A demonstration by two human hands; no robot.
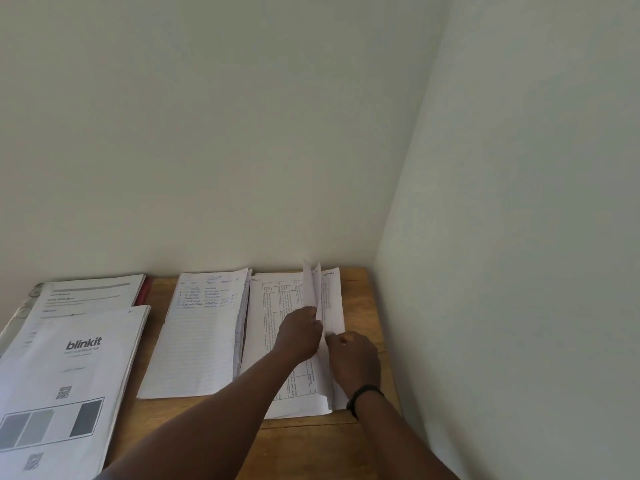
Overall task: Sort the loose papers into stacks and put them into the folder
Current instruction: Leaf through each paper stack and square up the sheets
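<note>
Walls [242, 133]: two pale plain surfaces meeting in a corner at upper right, the bench pushed into that corner.

Bench [311, 445]: brown wood, carrying all the papers; its near edge is out of view.

Printed stack [69, 375]: at the left, top sheet marked "blinkit" with a QR code and grey blocks below. It overlaps a second printed stack farther back.

Rear stack [90, 292]: lies against the wall at far left, partly under the printed stack.

Folder [144, 289]: only a red strip shows along the right edge of the rear stack; what the strip belongs to cannot be told for sure. Metal rings show at the far left edge.

Lined stack [197, 341]: in the middle of the bench, ruled sheets with handwriting near the top, just left of the table stack and nearly touching it.

Table stack [273, 327]: at the right, sheets printed with a grid of text, lying flat near the corner.

Raised sheets [313, 285]: a few leaves of the table stack stand up on edge between the two hands.

Left hand [300, 332]: fingers curled, pinching the raised sheets from the left side.

Right hand [355, 358]: fingers bent, gripping the same sheets from the right, resting on the stack.

Wristband [363, 396]: dark, on the right wrist.
</note>
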